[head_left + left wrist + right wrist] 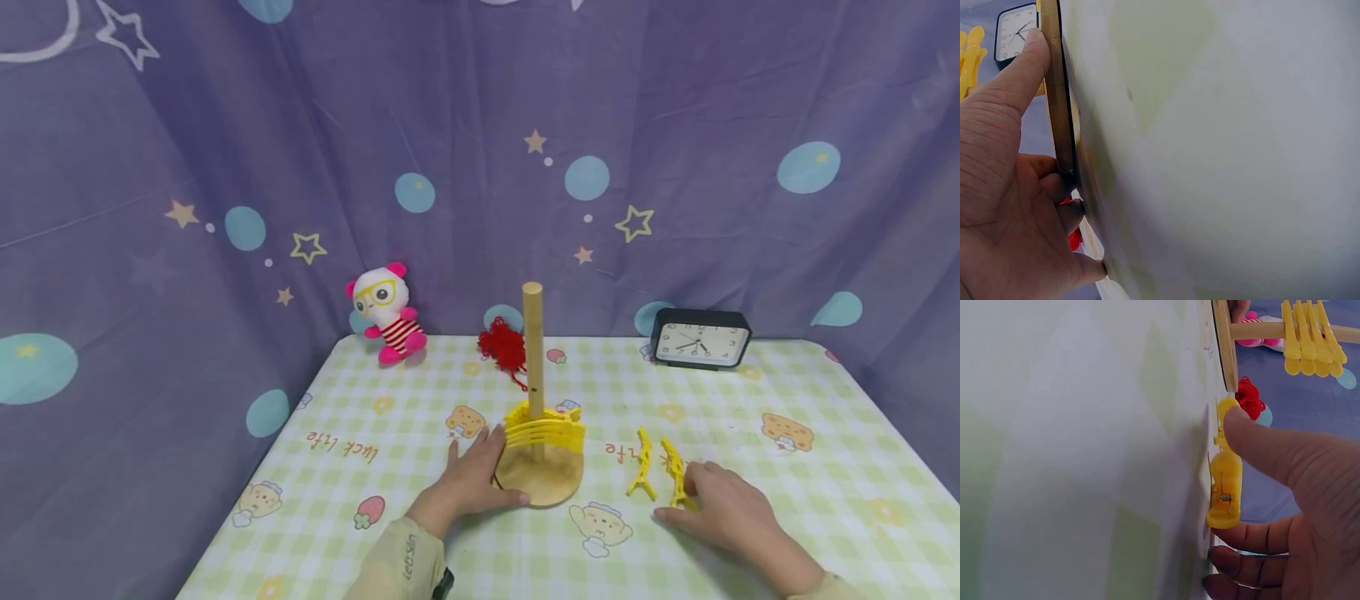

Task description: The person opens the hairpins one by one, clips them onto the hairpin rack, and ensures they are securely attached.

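Note:
A wooden stand (540,487) with a round base and an upright post stands at mid-table, and several yellow clothespins (546,433) sit about its post above the base. My left hand (472,483) holds the base's left side, thumb along the near edge and fingers at the far side. To the right, two yellow clothespins lie on the tablecloth: a left one (642,467) and a right one (674,468). Over the right one's near end is my right hand (727,508), thumb spread apart from the fingers. In the right wrist view the index finger appears to touch a clothespin (1225,494).
Behind the stand lies a red cord bundle (504,344). A panda plush (386,312) sits at the back left edge, and a black desk clock (701,340) stands at the back right. A purple curtain (465,100) hangs behind the table.

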{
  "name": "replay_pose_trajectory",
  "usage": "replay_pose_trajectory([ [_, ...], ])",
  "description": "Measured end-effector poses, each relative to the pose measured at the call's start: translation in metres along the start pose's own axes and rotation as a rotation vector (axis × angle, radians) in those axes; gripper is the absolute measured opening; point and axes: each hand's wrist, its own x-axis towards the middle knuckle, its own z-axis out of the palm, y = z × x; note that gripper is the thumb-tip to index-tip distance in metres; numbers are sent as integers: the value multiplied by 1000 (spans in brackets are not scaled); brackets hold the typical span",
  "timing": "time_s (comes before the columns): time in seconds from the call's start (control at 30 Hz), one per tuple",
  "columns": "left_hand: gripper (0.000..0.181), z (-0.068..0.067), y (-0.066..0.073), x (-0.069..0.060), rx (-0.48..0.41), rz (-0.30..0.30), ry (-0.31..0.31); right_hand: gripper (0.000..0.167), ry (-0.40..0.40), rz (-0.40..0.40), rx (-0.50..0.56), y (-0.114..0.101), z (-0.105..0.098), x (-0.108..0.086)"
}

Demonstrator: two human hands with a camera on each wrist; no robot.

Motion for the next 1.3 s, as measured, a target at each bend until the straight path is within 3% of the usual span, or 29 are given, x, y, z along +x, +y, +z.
replay_pose_trajectory([
  [0.37, 110, 0, 0, 2, 11, 3, -7, 55, -6, 8, -30, -1, 0, 1],
  [0.63, 111, 0, 0, 1, 12, 2, -7, 51, 5, 37, 41, 0, -8, 1],
  [1.0, 112, 2, -3, 3, 15, 0, -8, 38, 180, -48, 79, -5, -31, -1],
  [1.3, 112, 1, -3, 3, 16, 4, -8, 38, 376, -208, 187, -28, -50, -3],
])
